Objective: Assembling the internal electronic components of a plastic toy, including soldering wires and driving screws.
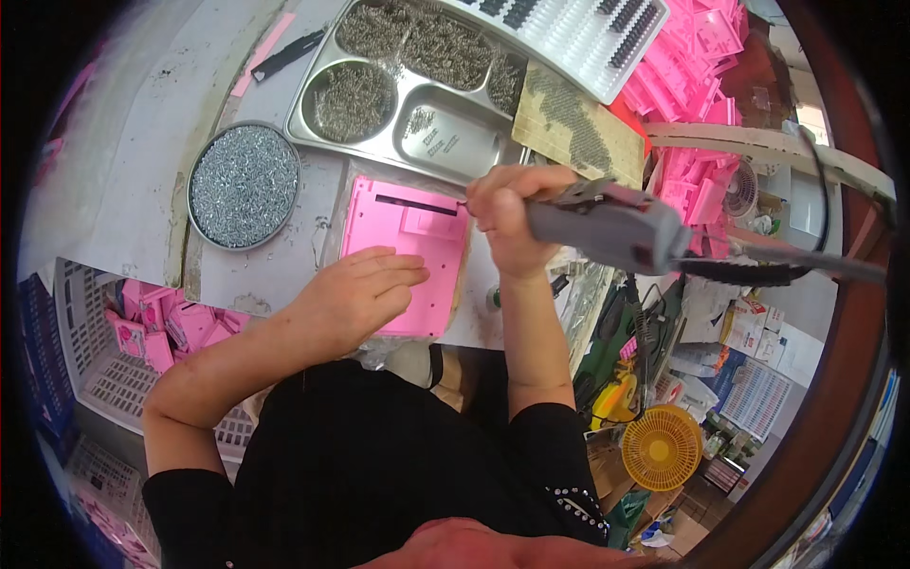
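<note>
If the pink panel [441, 296] slips under the open left hand [353, 298], the grey tool [611, 235] (right hand [514, 216] clasping it) may skid.

Panel [441, 294]: pink, with black strip [415, 205]
Power tool [607, 232]: grey
Screws [245, 185]: bluish silver
Metal tray [379, 147]: silver
Worktop [142, 190]: pale grey
Crate [104, 379]: white, slotted grid
Basket [664, 446]: yellow, latticed
Shirt [379, 446]: black
</note>
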